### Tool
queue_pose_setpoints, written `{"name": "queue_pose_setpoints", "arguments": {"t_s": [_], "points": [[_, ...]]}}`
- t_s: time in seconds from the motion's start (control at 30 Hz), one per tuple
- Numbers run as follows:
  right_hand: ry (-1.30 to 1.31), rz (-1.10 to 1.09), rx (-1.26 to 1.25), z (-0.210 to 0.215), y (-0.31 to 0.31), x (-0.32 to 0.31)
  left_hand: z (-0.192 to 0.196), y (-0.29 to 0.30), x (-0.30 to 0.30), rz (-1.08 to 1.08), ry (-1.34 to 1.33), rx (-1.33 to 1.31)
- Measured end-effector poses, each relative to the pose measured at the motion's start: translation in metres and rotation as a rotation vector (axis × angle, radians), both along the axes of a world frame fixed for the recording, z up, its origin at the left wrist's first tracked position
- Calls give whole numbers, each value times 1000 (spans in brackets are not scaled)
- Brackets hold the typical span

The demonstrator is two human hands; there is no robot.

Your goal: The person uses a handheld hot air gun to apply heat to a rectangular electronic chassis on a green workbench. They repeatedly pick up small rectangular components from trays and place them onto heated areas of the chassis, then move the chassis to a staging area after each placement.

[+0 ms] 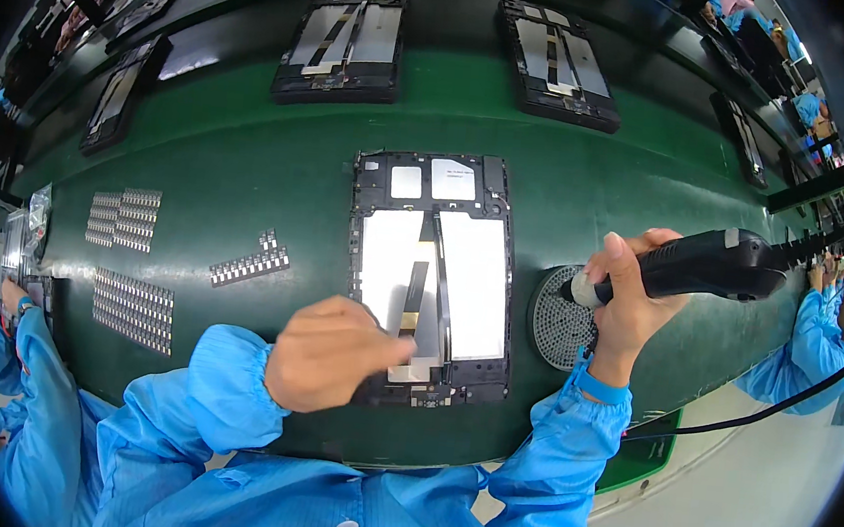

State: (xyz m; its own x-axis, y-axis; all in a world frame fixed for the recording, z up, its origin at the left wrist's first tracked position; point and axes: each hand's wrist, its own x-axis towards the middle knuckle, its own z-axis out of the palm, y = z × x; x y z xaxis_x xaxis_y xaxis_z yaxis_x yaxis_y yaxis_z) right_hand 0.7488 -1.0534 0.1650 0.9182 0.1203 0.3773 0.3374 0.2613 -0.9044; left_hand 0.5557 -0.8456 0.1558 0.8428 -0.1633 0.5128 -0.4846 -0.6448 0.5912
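An opened tablet [476,278] with a black frame and silvery panels lies flat in front of me. Over its lower left edge is my left hand [324,355], closed, with its fingers curled and pressed together; anything inside them is hidden. To the right, my right hand [629,307] is wrapped round a black electric screwdriver [713,264], its cable running off to the right. The screwdriver's pale front end points left, over a round grey dish [554,330] full of small holes. Whether its tip touches the dish, I cannot tell.
Sheets of small parts [133,311] lie on the green table [270,170] at left, with a smaller strip [251,267] closer to the tablet. Several opened tablets [346,41] rest along the back. A co-worker's blue sleeve [42,361] reaches in at left; another person [811,348] sits at right.
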Motion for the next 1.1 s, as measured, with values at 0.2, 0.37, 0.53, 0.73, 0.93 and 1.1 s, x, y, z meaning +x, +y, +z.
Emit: {"name": "queue_pose_setpoints", "arguments": {"t_s": [0.2, 0.37, 0.53, 0.73, 0.93, 1.1], "points": [[-21, 16, 1, -2, -7, 6, 12, 4, 6, 269, 150, -160], [2, -16, -34, 0, -6, 6, 7, 9, 0, 443, 238, -254], [14, -127, -118, 10, -20, 5, -1, 19, -2, 590, 377, -465], [-184, 70, 2, 35, -1, -15, -2, 40, 10, 368, 641, -878], [-181, 297, 40, 57, 58, -50, -22, 50, 28, 391, 571, -663], [-61, 429, 69, 57, 99, -63, -33, 49, 35, 427, 383, -584]]}}
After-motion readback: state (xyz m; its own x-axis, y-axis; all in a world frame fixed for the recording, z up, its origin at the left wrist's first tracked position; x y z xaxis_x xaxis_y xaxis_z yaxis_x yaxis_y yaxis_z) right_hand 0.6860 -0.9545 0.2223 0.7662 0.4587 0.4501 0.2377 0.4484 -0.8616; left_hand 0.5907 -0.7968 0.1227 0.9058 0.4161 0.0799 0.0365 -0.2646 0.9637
